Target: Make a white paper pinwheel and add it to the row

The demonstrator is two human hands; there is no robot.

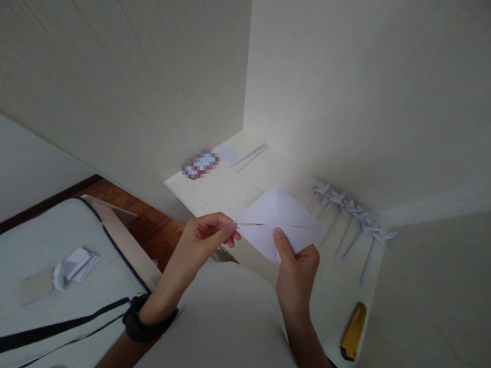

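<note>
A white sheet of paper (283,209), turned like a diamond, is held up above the white tabletop. Slits run inward from its left and right corners. My left hand (211,234) pinches the left corner between thumb and fingers. On the lower right side, my right hand (295,263) grips the sheet, thumb on top and the other fingers hidden underneath. Beyond the sheet, to the right, several white paper pinwheels (348,206) on sticks lie in a row beside the wall.
A yellow-and-black object (353,331) lies at the table's near right. Toward the back are a pixelated phone-like object (200,164), a small paper piece (228,152) and thin sticks (250,155). Folded papers (80,264) rest on a mattress (56,230) at left; walls enclose the table.
</note>
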